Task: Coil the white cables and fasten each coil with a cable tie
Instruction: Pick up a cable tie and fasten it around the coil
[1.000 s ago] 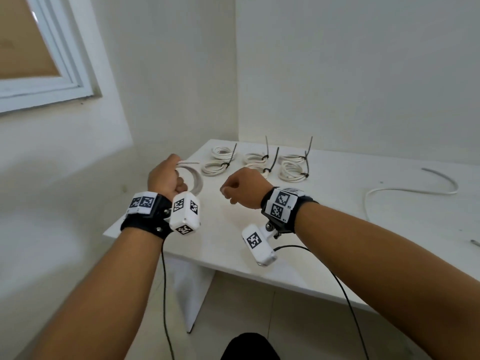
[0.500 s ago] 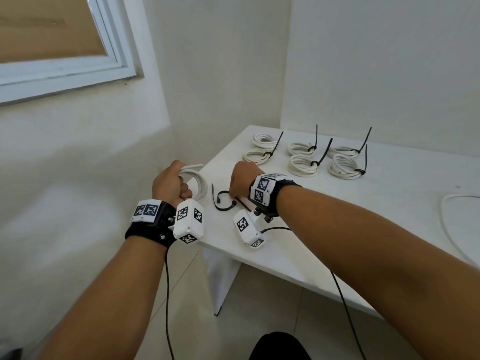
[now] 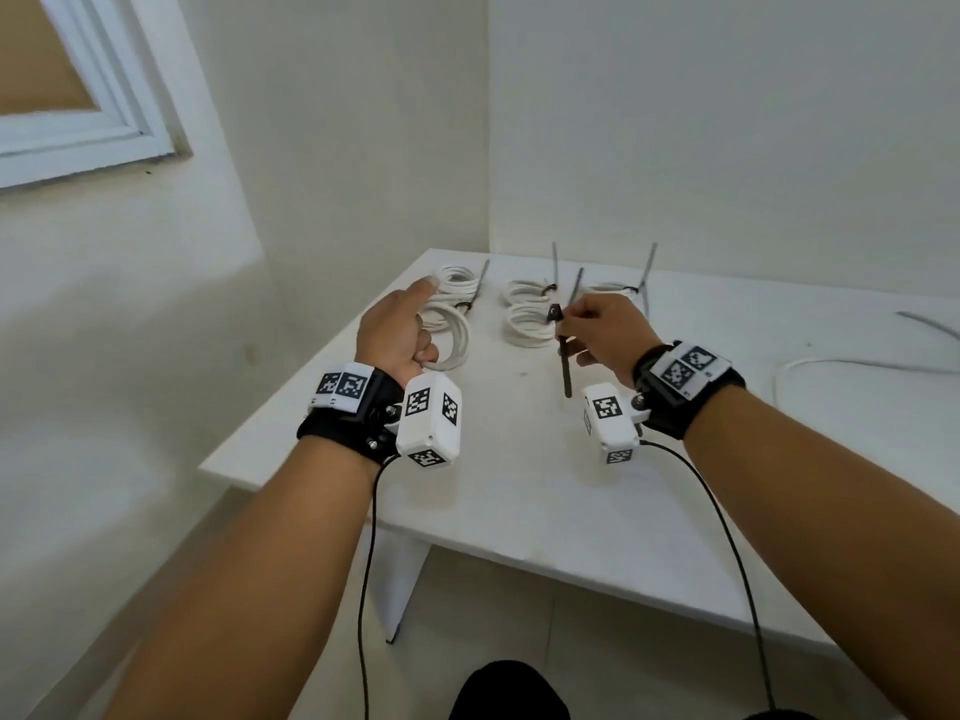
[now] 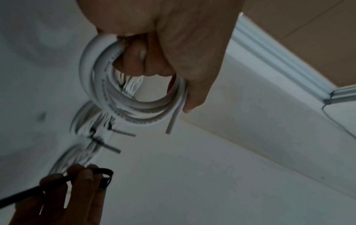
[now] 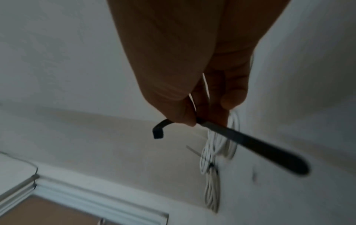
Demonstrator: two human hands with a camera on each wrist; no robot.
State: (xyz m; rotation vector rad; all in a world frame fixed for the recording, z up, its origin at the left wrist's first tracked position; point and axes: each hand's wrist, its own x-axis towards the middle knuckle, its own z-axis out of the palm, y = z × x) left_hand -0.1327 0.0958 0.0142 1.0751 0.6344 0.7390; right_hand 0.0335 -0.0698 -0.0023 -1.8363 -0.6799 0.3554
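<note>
My left hand (image 3: 397,332) grips a coil of white cable (image 3: 456,350) above the table's left part, index finger stretched out along it. In the left wrist view the fingers curl through the coil (image 4: 108,97), and one cut end (image 4: 172,123) sticks out loose. My right hand (image 3: 589,324), a little to the right, pinches a black cable tie (image 3: 565,363) between thumb and fingers. The tie's bent head end (image 5: 158,132) juts left of the thumb and its long tail (image 5: 250,144) runs out to the right. Tie and coil are apart.
Several coils fastened with black ties (image 3: 527,324) lie in a group at the back of the white table (image 3: 519,485), just beyond both hands. A loose white cable (image 3: 852,363) lies at the right. Walls close in behind and on the left; a window frame (image 3: 130,127) is upper left.
My right hand has lifted the black tie off the table, where it lay half a second ago. Both hands have moved forward over the table, toward the fastened coils.
</note>
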